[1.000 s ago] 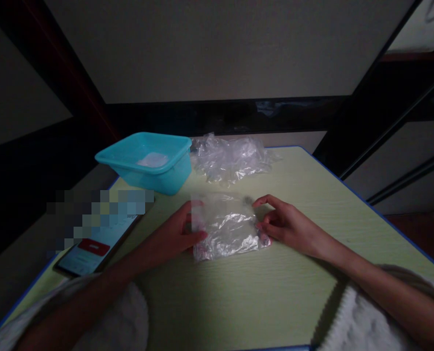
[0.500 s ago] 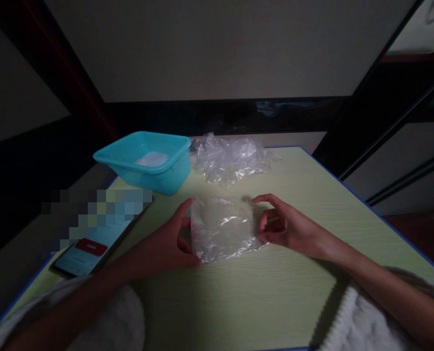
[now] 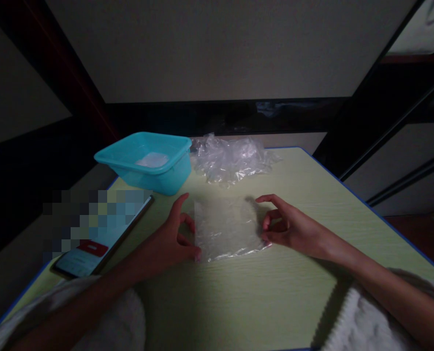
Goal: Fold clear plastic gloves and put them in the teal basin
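Observation:
A small clear plastic bag (image 3: 226,229) is spread flat on the table between my two hands. My left hand (image 3: 171,243) is at its left edge, thumb tip by the near-left corner. Its index finger is stretched out and raised off the bag. Along the right edge is my right hand (image 3: 293,226), its thumb at the near-right corner and its index finger reaching toward the far-right corner. The other fingers of that hand are curled beside the edge. Both hands have thumb and index finger spread apart, with no grip showing on the bag.
Behind the bag lies a crumpled heap of clear plastic (image 3: 233,158). A turquoise plastic basket (image 3: 173,173) with something whitish inside stands at the back left. A phone (image 3: 81,258) rests at the left edge of the pale wooden table (image 3: 246,302). A wall panel rises behind.
My left index finger has lifted away from the bag's far-left corner and the left hand has loosened. The bag lies flatter, shifted slightly right. My right hand has barely moved.

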`<state>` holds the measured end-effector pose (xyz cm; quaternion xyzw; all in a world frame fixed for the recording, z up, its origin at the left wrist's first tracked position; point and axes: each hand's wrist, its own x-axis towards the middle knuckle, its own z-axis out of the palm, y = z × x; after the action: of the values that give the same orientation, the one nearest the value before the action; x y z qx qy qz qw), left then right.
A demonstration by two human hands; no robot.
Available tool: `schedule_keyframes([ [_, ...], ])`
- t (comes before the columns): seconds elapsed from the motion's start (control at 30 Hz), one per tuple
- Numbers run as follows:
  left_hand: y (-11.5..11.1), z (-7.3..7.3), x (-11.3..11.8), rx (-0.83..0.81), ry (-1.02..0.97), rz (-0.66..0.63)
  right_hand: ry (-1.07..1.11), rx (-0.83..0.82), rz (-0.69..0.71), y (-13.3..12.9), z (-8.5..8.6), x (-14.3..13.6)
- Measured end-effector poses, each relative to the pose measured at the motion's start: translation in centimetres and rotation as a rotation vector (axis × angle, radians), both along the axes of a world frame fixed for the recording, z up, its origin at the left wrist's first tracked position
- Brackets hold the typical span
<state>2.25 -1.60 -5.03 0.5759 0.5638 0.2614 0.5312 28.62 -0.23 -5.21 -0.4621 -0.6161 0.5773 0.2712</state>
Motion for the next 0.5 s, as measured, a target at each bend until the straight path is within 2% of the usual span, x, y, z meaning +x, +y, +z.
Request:
schedule_keyframes([
  [0.5,-0.14,0.72,0.18,-0.036,0.013,-0.01,-0.027,0.048,-0.006,-0.12,0.21,0.13],
])
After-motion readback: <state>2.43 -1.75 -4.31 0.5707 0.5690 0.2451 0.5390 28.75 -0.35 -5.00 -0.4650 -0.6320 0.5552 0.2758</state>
